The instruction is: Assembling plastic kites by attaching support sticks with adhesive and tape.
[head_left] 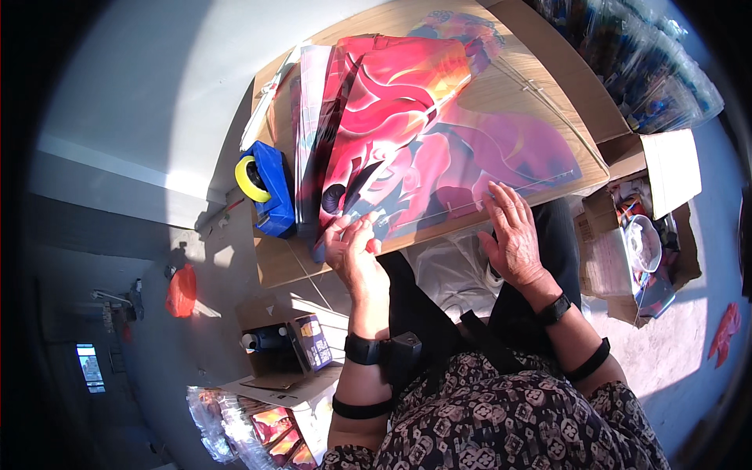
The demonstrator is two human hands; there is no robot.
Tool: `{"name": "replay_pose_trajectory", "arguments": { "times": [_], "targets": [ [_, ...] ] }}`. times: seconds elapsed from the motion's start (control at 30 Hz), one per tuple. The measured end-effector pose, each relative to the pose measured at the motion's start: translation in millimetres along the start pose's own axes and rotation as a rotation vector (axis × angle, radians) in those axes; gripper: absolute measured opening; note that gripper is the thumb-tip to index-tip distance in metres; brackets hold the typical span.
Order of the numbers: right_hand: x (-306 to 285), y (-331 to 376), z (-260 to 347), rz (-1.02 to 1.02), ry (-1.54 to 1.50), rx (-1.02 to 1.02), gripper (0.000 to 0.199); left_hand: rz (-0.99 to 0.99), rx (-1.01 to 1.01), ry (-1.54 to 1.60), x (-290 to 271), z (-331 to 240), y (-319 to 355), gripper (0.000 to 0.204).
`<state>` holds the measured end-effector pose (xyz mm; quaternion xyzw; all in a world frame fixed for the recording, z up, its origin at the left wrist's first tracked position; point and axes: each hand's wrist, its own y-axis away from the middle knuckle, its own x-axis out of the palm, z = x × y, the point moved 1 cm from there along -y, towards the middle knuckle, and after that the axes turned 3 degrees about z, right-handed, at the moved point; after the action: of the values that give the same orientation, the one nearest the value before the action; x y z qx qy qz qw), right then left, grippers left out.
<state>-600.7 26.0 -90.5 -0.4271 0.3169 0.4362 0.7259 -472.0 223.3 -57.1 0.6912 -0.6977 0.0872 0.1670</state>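
Note:
A thin, partly see-through printed sheet [439, 157] in pink, red and purple covers much of the wooden table [286, 270]. Beside its near left corner, my left hand [356, 247] is closed, thumb and fingers drawn together; a small pale bit shows at the fingertips, too small to name. My right hand [513, 239] is open, its fingers stretched out over the sheet's near edge and its thumb apart. A thin pale line runs along that edge between the hands. Folded layers of printed material [313, 133] lie at the sheet's left side.
A blue tape dispenser [278, 188] with yellow tape stands at the table's left edge. Thin rods [548, 98] lie at the right. An open cardboard box [603, 243] of odds and ends stands right, below plastic-wrapped packs [627, 63]. Another box [274, 360] sits lower left.

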Motion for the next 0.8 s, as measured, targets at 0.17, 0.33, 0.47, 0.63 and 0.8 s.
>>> {"name": "replay_pose_trajectory", "arguments": {
  "times": [0.17,0.33,0.47,0.63,0.8],
  "targets": [
    [5,8,-6,0.186,0.069,0.023,0.080,0.222,-0.188,0.011,52,30,17,0.029],
    [5,11,-9,0.200,0.057,0.023,0.082,0.284,-0.299,0.012,69,56,19,0.024],
    [3,11,-10,0.206,0.050,0.017,0.082,0.269,-0.344,-0.004,75,65,22,0.021],
    [4,10,-12,0.200,0.011,0.014,0.083,0.248,-0.327,-0.008,79,66,23,0.020],
    [2,10,-12,0.190,-0.025,0.018,0.086,0.233,-0.308,-0.057,80,69,25,0.022]
  ]
}}
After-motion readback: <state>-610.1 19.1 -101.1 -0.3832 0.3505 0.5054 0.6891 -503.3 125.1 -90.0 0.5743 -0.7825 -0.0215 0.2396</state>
